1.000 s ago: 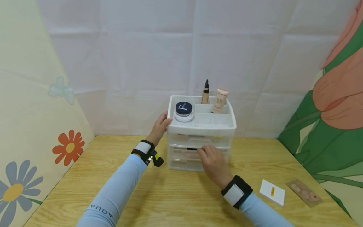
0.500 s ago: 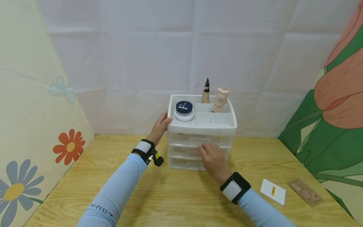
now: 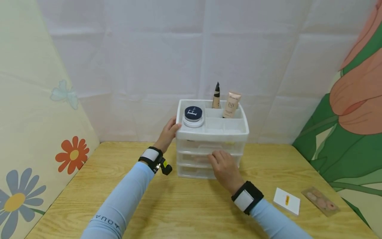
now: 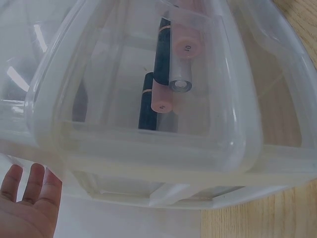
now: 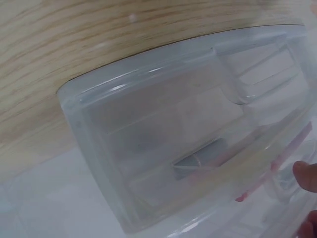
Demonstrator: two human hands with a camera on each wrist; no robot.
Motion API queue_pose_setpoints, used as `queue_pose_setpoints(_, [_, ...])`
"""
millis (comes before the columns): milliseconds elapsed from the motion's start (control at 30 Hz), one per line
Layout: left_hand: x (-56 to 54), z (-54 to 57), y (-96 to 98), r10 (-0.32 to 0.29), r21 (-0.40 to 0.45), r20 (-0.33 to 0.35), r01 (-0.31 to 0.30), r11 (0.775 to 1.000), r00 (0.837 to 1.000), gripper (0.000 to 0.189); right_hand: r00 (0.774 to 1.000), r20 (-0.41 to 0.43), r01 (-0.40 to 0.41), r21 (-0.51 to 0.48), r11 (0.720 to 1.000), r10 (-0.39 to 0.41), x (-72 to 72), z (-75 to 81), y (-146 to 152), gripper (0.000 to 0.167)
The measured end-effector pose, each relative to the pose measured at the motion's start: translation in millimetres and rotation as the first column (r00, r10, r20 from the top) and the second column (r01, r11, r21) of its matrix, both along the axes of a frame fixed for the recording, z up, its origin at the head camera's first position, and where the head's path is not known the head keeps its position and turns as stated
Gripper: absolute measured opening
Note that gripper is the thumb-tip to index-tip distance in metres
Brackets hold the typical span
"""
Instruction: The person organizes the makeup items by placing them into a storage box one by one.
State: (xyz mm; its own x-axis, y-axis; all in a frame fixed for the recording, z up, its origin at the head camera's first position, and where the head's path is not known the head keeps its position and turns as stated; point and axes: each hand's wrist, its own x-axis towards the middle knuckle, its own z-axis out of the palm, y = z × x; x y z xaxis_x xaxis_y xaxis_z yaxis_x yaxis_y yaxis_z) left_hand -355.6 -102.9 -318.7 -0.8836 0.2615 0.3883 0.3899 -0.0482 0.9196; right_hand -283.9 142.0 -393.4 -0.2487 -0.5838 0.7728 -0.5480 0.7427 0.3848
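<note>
A white organizer [image 3: 213, 136] with clear drawers stands on the table in the head view. My left hand [image 3: 167, 134] rests against its left side, the thumb at the front corner. In the left wrist view that hand's fingers [image 4: 35, 181] are nearly straight. My right hand [image 3: 225, 169] has bent fingers at the handle of the middle drawer [image 3: 192, 160], which sits flush. Its thumb [image 5: 306, 176] shows beside the clear handle in the right wrist view. Pink-ended tubes with dark caps [image 4: 162, 54] show through a drawer in the left wrist view.
On top of the organizer sit a round dark-lidded jar [image 3: 193, 114], a pointed black-and-beige bottle [image 3: 216, 96] and a BB cream tube [image 3: 231, 105]. A white box [image 3: 286, 201] and a flat brown palette [image 3: 320, 201] lie on the table at right.
The middle drawer has slid in under my right hand; a dark strip at its top edge, visible a second ago, is gone. My left hand has stayed at the organizer's side.
</note>
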Motion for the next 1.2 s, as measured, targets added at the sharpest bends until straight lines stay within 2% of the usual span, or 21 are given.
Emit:
queue_pose_setpoints(167, [-0.4, -0.2, -0.4, -0.002, -0.007, 0.003, 0.002, 1.0, 1.0, 0.058, 0.999, -0.001, -0.038, 0.019, 0.999, 0.038, 4.5, -1.3, -2.0, 0.035])
queue_pose_setpoints(400, [-0.5, 1.2, -2.1, 0.009, -0.007, 0.0, -0.009, 1.0, 1.0, 0.057, 0.995, 0.029, -0.102, 0.098, 0.99, 0.099, 7.4, -9.8, -7.3, 0.045])
queue_pose_setpoints(667, [-0.9, -2.0, -1.8, 0.006, 0.006, -0.001, -0.006, 1.0, 1.0, 0.056, 0.994, -0.051, -0.08, 0.23, 0.97, 0.094, 1.8, -26.1, -10.5, 0.041])
queue_pose_setpoints(833, [0.8, -3.2, -0.6, 0.006, 0.01, -0.009, -0.006, 1.0, 1.0, 0.057, 0.997, -0.039, -0.06, 0.279, 0.958, 0.074, -0.6, -33.1, -8.6, 0.036])
queue_pose_setpoints(1000, [0.0, -2.5, -0.5, 0.003, 0.011, 0.0, -0.003, 1.0, 1.0, 0.055, 0.999, -0.044, -0.017, 0.311, 0.95, 0.032, -3.5, -35.4, -8.1, 0.04])
queue_pose_setpoints(1200, [-0.9, 0.9, -1.9, -0.013, -0.018, 0.018, 0.013, 1.0, 1.0, 0.056, 0.998, -0.054, -0.015, 0.315, 0.949, 0.034, -6.0, -35.2, -10.3, 0.036])
